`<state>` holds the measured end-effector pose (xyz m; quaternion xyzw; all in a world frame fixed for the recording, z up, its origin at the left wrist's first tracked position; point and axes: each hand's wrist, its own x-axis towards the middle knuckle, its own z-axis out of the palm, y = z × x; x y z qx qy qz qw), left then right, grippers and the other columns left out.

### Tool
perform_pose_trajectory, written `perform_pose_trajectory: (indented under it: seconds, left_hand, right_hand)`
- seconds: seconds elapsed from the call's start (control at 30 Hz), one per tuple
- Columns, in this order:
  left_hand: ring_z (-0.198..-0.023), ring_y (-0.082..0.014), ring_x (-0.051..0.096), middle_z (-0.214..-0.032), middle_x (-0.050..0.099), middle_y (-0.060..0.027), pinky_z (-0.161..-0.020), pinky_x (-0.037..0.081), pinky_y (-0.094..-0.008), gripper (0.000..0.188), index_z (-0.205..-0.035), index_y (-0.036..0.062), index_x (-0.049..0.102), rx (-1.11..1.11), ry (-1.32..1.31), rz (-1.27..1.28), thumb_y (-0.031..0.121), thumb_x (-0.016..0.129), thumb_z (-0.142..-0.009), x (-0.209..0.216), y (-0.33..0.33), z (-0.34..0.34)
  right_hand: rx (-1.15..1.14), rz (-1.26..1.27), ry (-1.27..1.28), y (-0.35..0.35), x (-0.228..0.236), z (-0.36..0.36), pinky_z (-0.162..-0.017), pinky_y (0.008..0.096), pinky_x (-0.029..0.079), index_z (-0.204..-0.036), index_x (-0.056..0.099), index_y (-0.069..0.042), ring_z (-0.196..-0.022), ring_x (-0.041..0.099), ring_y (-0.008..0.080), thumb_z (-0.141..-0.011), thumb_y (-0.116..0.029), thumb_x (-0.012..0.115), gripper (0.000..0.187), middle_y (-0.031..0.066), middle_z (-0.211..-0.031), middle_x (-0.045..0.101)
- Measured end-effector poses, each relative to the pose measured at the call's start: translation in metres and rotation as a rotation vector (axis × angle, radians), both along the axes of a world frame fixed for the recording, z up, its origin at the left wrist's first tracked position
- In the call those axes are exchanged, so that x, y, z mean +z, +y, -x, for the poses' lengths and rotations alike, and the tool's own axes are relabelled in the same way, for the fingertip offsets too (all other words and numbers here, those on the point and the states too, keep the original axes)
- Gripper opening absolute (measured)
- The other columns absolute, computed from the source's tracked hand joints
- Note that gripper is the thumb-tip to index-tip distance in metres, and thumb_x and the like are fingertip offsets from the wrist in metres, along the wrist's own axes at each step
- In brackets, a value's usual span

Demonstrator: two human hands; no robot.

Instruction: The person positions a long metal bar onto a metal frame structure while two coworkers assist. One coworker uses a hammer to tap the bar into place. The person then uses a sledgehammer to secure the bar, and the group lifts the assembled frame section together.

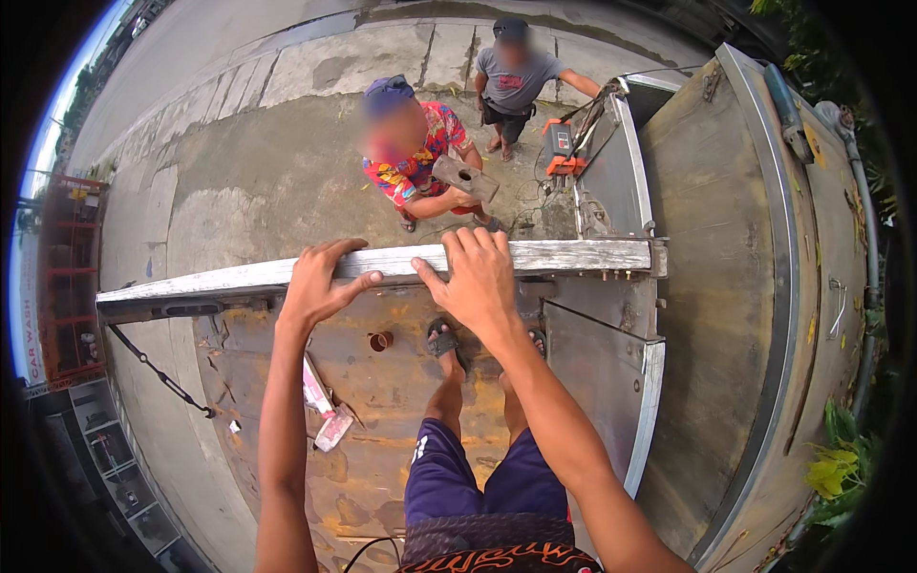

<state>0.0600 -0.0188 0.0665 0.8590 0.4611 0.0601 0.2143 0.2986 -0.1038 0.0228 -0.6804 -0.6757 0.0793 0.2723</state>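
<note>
A long beam with a worn white-silver top face (pixel 401 260) runs across in front of me at the edge of a rusty metal floor. My left hand (pixel 320 285) rests on it left of the middle, fingers curled over the far edge and thumb along the near side. A short way to the right, my right hand (pixel 475 279) grips the same beam with its fingers over the top and its thumb toward the left hand. Just beyond the beam, a person in a colourful shirt (pixel 446 134) holds a heavy metal hammer head (pixel 465 179) with a hole in it.
Another person in a grey shirt (pixel 516 81) reaches toward a metal panel beside an orange machine (pixel 561 148) with cables. An angle grinder (pixel 789 115) lies on the right wall. A short rusty pipe piece (pixel 380 341) and a pinkish-white scrap (pixel 332 430) are on the floor (pixel 277 477).
</note>
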Motion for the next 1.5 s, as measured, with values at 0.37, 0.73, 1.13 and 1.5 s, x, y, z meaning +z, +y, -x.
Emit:
perform_pose_trajectory:
  seconds: [0.37, 0.73, 1.13, 1.5]
  left_hand:
    - [-0.082, -0.0339, 0.058, -0.08, 0.066, -0.0131, -0.088, 0.044, -0.044, 0.027, -0.08, 0.0019, 0.068, 0.35, -0.221, -0.465, 0.024, 0.066, -0.096, -0.068, 0.017, 0.068]
    - [-0.081, -0.0318, 0.058, -0.08, 0.066, -0.0111, -0.086, 0.043, -0.043, 0.028, -0.081, 0.0027, 0.068, 0.325, -0.242, -0.42, 0.025, 0.067, -0.097, -0.054, 0.017, 0.069]
    - [-0.081, -0.034, 0.058, -0.079, 0.064, -0.0135, -0.089, 0.044, -0.045, 0.025, -0.079, 0.0017, 0.066, 0.324, -0.262, -0.465, 0.02, 0.066, -0.096, -0.059, 0.015, 0.06]
    - [-0.081, -0.0338, 0.054, -0.081, 0.062, -0.0129, -0.087, 0.044, -0.045, 0.027, -0.084, -0.0002, 0.065, 0.277, -0.213, -0.399, 0.017, 0.057, -0.103, -0.063, 0.018, 0.067]
  right_hand:
    - [0.031, 0.061, -0.107, 0.055, 0.007, 0.101, -0.083, 0.0408, 0.049, -0.086, 0.074, 0.0, -0.082, 0.07, 0.029, -0.079, -0.077, 0.068, 0.078, 0.0131, -0.081, 0.071]
    - [-0.102, -0.097, -0.069, 0.053, -0.001, 0.111, -0.075, 0.0395, 0.048, -0.074, 0.073, -0.003, -0.073, 0.067, 0.028, -0.079, -0.067, 0.076, 0.064, 0.0099, -0.071, 0.068]
    - [-0.02, -0.047, -0.059, 0.055, -0.003, 0.129, -0.08, 0.0402, 0.045, -0.086, 0.073, -0.003, -0.078, 0.064, 0.0266, -0.09, -0.047, 0.07, 0.045, 0.0096, -0.076, 0.066]
    - [-0.012, -0.249, 0.017, 0.061, -0.024, 0.175, -0.081, 0.0403, 0.045, -0.093, 0.067, -0.005, -0.086, 0.06, 0.0254, -0.092, -0.024, 0.063, 0.019, 0.0087, -0.085, 0.063]
